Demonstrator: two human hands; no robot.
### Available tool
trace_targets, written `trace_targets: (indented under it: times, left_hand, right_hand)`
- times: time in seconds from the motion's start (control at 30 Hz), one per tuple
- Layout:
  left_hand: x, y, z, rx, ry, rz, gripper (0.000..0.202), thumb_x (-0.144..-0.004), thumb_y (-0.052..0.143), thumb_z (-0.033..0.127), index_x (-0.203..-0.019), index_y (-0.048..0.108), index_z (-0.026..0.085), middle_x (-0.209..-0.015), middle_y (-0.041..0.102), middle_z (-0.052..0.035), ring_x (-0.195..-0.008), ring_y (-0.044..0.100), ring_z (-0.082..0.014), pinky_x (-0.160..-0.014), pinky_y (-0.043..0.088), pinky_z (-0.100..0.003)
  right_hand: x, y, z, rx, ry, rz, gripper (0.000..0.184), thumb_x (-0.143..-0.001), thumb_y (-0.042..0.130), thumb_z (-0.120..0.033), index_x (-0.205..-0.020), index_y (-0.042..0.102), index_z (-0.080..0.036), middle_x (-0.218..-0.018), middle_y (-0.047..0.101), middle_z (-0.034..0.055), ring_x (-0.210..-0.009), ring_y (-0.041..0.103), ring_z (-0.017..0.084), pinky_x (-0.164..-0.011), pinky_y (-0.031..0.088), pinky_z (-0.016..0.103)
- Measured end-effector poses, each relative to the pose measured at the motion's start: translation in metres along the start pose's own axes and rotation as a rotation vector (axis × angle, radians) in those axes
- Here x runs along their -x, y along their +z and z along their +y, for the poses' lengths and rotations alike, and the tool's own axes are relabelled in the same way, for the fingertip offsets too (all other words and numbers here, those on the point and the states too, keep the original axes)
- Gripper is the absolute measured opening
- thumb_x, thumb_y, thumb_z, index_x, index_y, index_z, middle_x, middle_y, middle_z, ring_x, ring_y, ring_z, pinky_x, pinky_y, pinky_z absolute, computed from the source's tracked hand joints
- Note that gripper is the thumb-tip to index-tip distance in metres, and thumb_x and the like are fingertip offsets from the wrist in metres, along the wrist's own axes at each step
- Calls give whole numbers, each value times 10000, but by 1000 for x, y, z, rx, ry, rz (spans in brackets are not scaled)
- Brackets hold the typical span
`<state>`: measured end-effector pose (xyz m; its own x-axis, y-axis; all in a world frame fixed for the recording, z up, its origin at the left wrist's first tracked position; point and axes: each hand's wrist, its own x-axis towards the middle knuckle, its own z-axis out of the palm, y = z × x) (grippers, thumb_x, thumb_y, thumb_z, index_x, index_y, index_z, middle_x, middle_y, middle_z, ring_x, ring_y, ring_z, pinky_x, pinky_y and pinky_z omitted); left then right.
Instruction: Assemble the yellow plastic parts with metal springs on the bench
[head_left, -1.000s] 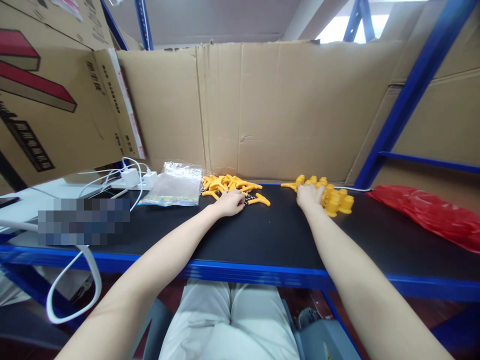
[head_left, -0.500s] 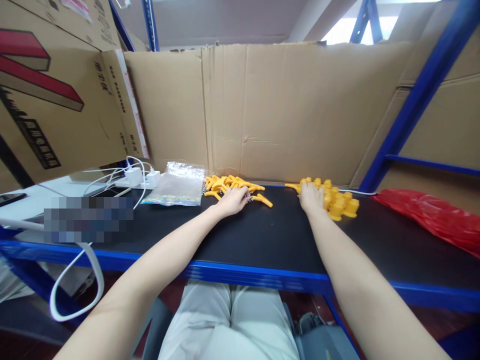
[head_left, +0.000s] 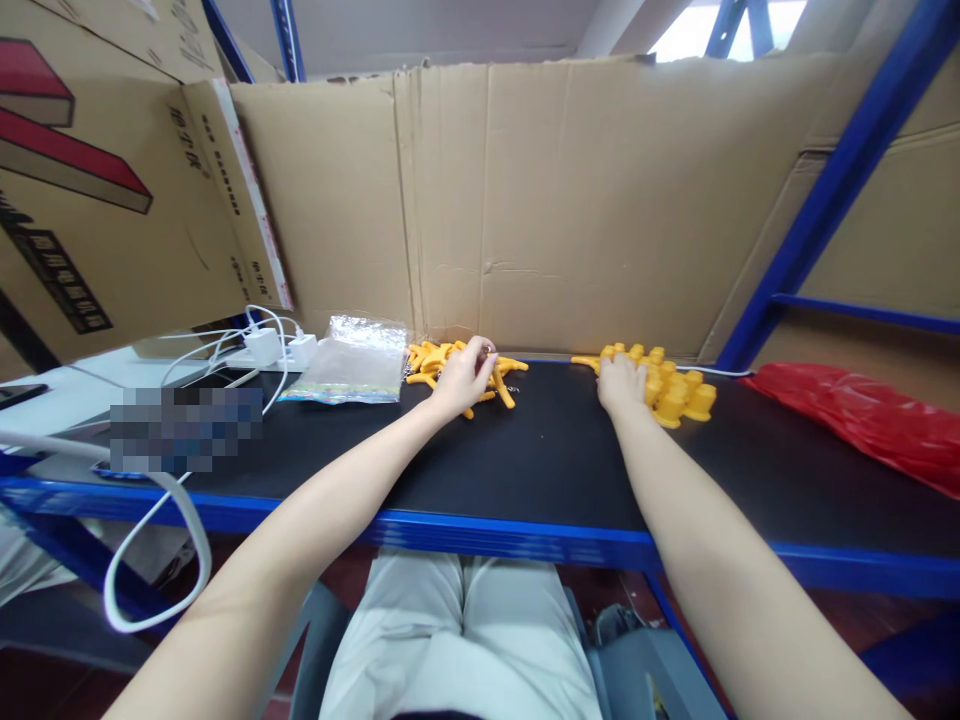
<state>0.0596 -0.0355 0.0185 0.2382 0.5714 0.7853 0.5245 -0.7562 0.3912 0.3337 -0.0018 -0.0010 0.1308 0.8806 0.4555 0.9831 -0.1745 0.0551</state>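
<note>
My left hand [head_left: 463, 380] is closed in a pinch at the right side of a loose pile of yellow branched plastic pieces [head_left: 429, 357], which have small metal chains. From its fingertips a yellow piece [head_left: 504, 388] appears to hang by its chain. Farther right, my right hand [head_left: 622, 386] lies with bent fingers against a cluster of yellow cup-shaped pieces [head_left: 671, 400]. A yellow stick-like end [head_left: 583, 361] juts out to the left beyond that hand. Its fingertips are hidden, so what they grip cannot be seen.
A clear zip bag [head_left: 352, 362] lies left of the pile, beside white chargers and cables [head_left: 262, 347]. Red plastic [head_left: 855, 415] lies on the right of the black tabletop [head_left: 540, 470]. A cardboard sheet [head_left: 562, 210] stands along the back, and a blue post [head_left: 832, 200] rises at right.
My left hand has risen slightly, with a yellow piece now dangling by its fingers. The pieces under it have shifted. My right hand keeps its place by the cups; the view has tilted a little.
</note>
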Motion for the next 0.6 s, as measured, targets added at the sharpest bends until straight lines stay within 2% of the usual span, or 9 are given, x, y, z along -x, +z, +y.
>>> trace_targets:
  times: [0.17, 0.37, 0.5, 0.6]
  left_hand:
    - [-2, -5, 5, -33, -20, 60, 92, -897, 424, 268, -922, 476, 196, -664, 512, 17, -626, 516, -109, -639, 410, -237]
    - [-4, -9, 5, -30, -17, 107, 99, -892, 439, 269, -914, 494, 190, -617, 462, 34, -565, 461, -98, -582, 377, -231]
    - [-4, -7, 3, -41, -52, 87, 116, -889, 444, 275, -922, 513, 188, -589, 440, 44, -551, 446, -96, -574, 368, -229]
    - [-4, -4, 1, -65, -73, 42, 135, -878, 465, 297, -866, 537, 183, -562, 437, 49, -542, 443, -97, -571, 363, -233]
  right_hand:
    - [-2, -3, -4, -12, 40, -24, 352, -886, 394, -162, -1207, 517, -85, -1219, 522, 227, -1137, 463, 308, -964, 255, 472]
    - [-5, -23, -7, 41, 97, 5, 362, -841, 378, -117, -1147, 568, -84, -1152, 585, 203, -1133, 474, 316, -984, 185, 561]
    - [-4, -32, -8, 55, 81, -56, 362, -834, 390, -105, -1140, 585, -98, -1113, 605, 189, -1161, 458, 320, -976, 202, 567]
    - [0, -37, -11, 53, 82, -65, 363, -831, 416, -115, -1149, 588, -85, -1172, 566, 223, -1203, 421, 355, -972, 232, 564]
